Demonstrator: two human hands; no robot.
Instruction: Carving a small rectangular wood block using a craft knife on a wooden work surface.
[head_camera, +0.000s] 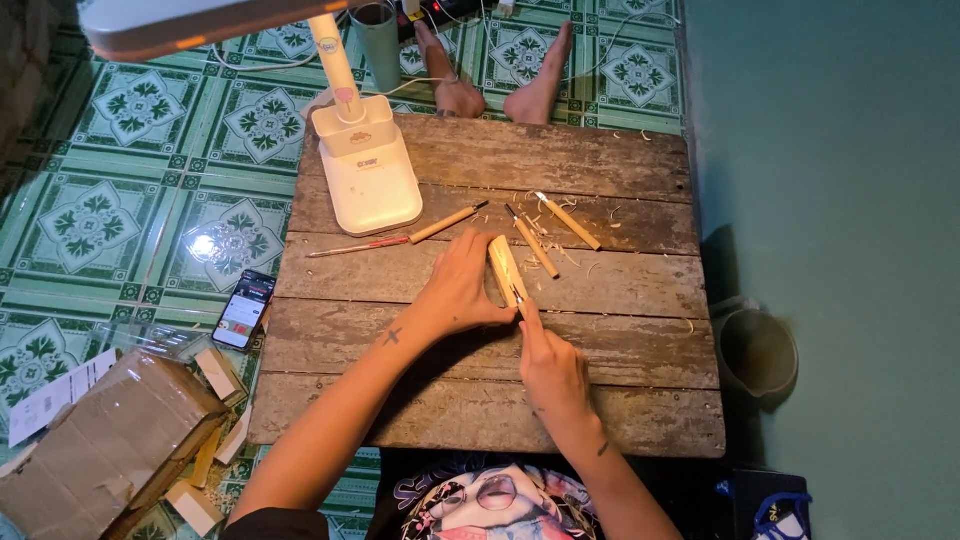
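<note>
Pale wood is showing between the hands: the left hand (458, 290) is gripping a small wood block (505, 268) on the plank table (620, 290), fingers curled around it. The right hand (550, 370), just below, is closing on a carving tool (521, 301) whose tip is touching the block.

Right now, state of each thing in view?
Left hand: gripping the wood block, which rests on the table.
Right hand: holding a carving tool, tip against the block.
Spare tools: lying loose.
Lamp: standing upright.
Phone: screen lit, on the floor.
Cardboard box: open, torn.
</note>
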